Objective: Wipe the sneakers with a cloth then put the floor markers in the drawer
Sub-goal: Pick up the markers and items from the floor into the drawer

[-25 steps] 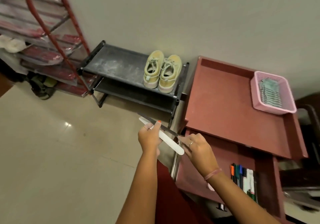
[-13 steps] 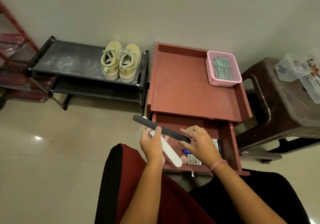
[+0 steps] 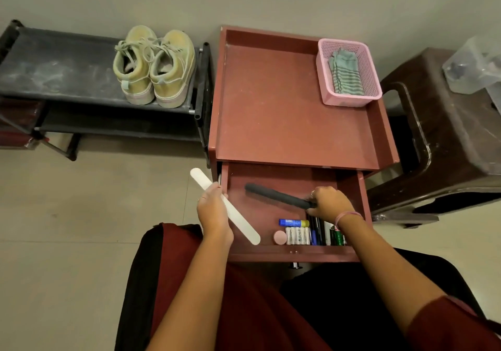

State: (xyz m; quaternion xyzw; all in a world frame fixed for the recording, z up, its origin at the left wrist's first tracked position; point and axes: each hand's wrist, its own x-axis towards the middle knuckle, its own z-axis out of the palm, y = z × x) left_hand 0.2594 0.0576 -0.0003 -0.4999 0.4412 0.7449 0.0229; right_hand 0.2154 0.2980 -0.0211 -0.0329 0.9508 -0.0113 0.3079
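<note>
A pair of pale yellow-green sneakers (image 3: 154, 66) stands on a black shoe rack (image 3: 59, 71) against the wall. The red cabinet's drawer (image 3: 352, 188) is pulled open. My right hand (image 3: 329, 201) grips one end of a long black floor marker (image 3: 276, 195) and holds it low inside the drawer. My left hand (image 3: 214, 209) grips a long white floor marker (image 3: 244, 228) over the drawer's left edge. A striped green cloth (image 3: 345, 74) lies in a pink basket (image 3: 325, 90) on the cabinet top.
The red cabinet top (image 3: 284, 101) has raised edges. Pens, batteries, a glue stick (image 3: 294, 223) and a pink round thing fill the drawer's front right. A dark brown stool (image 3: 447, 133) with a clear plastic container (image 3: 474, 66) stands to the right. Beige tile floor lies at left.
My right hand has carried the black marker away from the white one and down into the drawer. My left hand keeps the white marker. The view has swung right and down.
</note>
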